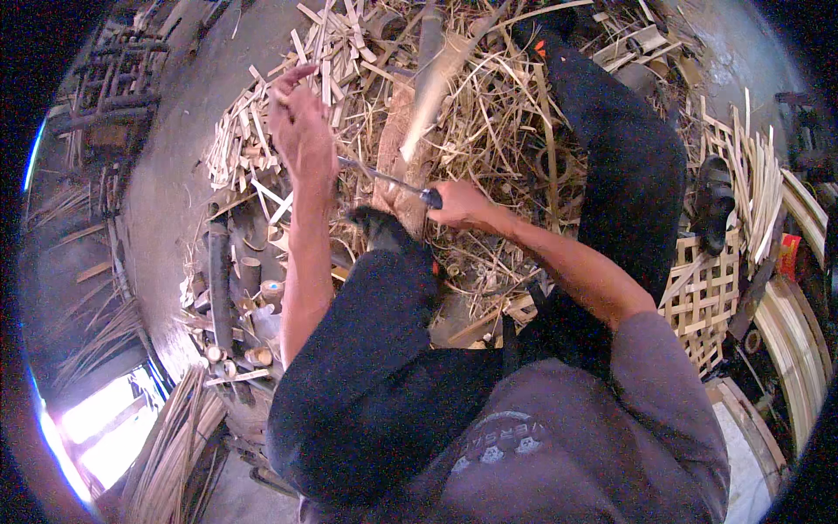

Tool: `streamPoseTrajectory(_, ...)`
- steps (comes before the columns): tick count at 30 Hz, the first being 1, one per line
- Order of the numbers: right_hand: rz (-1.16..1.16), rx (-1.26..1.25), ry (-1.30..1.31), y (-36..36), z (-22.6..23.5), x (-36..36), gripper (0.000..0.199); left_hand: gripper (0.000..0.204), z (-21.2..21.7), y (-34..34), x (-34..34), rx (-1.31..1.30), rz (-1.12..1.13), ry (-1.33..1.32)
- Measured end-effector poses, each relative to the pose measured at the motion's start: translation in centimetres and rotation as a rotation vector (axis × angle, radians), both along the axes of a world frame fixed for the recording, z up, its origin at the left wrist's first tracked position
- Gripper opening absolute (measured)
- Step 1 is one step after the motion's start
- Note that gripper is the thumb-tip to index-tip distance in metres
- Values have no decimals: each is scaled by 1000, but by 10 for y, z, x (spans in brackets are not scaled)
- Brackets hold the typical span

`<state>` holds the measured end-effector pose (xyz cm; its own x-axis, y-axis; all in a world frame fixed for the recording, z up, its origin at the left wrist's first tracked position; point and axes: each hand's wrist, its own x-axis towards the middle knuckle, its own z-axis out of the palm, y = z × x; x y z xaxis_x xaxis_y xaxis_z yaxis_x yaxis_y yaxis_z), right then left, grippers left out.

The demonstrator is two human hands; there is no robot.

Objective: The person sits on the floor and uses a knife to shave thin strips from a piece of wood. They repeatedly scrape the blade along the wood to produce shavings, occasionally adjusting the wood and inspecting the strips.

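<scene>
Just beyond our right hand [463, 207], a pale bamboo piece [429, 112] is leaning, blurred, over the brown wooden block [395, 127]; whether the knife [397, 183] is touching it, we cannot tell. With this hand we are gripping the knife firmly by its dark handle, the blade pointing leftward. Near its tip our left hand [301, 127] is hovering, fingers loosely apart, nothing visible between them. We seem to be trimming; the next move is calling for a steady blade and fingers clear of the edge. Far right of the grip, an open-weave bamboo basket or panel [698, 301] is standing; contents we are not seeing.
</scene>
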<state>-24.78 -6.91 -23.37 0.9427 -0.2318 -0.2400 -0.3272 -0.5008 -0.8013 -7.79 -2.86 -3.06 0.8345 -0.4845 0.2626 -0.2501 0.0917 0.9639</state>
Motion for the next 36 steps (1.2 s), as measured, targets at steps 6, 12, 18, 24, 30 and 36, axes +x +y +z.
streamPoseTrajectory(6,-192,317,-43,41,70,-16,53,19,2,49,3,-221,209,-42)
streamPoseTrajectory(12,-212,433,-58,108,89,-19,50,25,-7,116,-8,-282,413,-36)
streamPoseTrajectory(18,-208,355,75,106,44,-22,50,34,-7,144,-55,-215,542,-207)
streamPoseTrajectory(24,-178,382,23,112,70,-10,48,54,-4,146,-50,-81,718,-298)
streamPoseTrajectory(30,-180,53,53,94,11,-26,46,60,-12,130,-56,-144,777,-471)
streamPoseTrajectory(36,-28,423,-20,93,99,-12,43,68,-15,139,-56,-118,809,-598)
